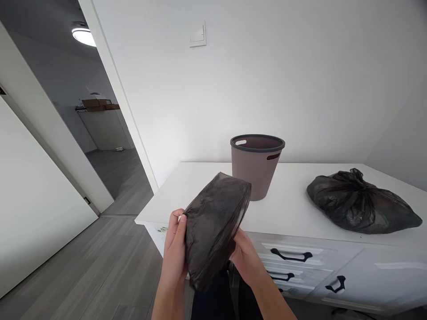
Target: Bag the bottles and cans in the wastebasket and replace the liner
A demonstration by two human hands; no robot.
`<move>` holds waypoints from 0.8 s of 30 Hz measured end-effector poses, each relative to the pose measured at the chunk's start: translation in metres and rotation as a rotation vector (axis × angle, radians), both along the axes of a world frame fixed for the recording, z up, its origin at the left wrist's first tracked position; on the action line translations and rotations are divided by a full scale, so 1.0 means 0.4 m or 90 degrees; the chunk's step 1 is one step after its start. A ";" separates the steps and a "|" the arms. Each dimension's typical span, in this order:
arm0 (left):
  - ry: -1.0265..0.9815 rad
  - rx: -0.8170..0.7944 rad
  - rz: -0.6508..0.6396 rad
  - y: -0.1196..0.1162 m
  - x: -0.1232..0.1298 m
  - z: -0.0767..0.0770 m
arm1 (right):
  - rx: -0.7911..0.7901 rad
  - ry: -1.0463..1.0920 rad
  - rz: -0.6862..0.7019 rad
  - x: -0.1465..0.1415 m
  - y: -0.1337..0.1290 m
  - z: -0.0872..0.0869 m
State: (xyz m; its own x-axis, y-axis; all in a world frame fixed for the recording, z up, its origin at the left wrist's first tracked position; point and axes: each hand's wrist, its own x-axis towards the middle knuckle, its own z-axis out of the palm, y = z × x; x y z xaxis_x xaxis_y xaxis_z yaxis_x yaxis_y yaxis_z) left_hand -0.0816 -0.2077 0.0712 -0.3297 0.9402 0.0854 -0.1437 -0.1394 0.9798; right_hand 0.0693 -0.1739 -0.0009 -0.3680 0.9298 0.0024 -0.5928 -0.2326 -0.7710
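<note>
- Gripping the near-left edge of a dark plastic bag (216,218), the left hand (174,249) pinches it between thumb and fingers.
- The right hand (247,257) meets the bag's right side; its fingertips are hidden, so I cannot tell how firmly they close.
- Taking hours from the bin (254,168), this bag is raised between seven and eight o'clock, over the front edge of the tabletop (287,215) as seen here.
- The tabletop's left edge slants away from eight to nine o'clock; its back edge meets the wall (307,106) at twelve.
- Bare surface lies at nine o'clock, and again at four, before a knotted black sack (363,209).
- Above the bin's rim, twelve o'clock is open.
- The held bag hides the bin's lower-left side; whether they touch is unclear.
- The sack's contents are only dim tints through the film.
- At five o'clock, the lowest drawer handle (280,290) is mostly covered.
- A dark item (350,314) on the floor is cut off by the frame.
</note>
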 end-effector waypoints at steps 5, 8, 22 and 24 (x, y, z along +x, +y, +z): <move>-0.043 -0.036 0.068 -0.014 0.007 0.007 | -0.035 0.037 -0.028 0.024 -0.028 0.050; -0.096 -0.060 0.081 -0.006 0.006 -0.015 | -0.121 0.084 -0.098 0.047 -0.037 0.077; 0.157 0.139 0.342 -0.041 0.010 0.022 | -0.082 0.109 -0.223 0.208 -0.057 0.172; 0.302 0.176 0.207 -0.063 0.068 0.028 | -0.094 0.103 -0.182 0.204 -0.059 0.179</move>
State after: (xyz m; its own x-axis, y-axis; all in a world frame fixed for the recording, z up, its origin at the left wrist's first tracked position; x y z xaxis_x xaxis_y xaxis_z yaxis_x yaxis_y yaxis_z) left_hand -0.0545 -0.2329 0.0822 -0.4615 0.7208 0.5171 0.3892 -0.3592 0.8482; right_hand 0.1508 -0.1975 0.0709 -0.0987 0.9898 -0.1024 -0.7614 -0.1414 -0.6327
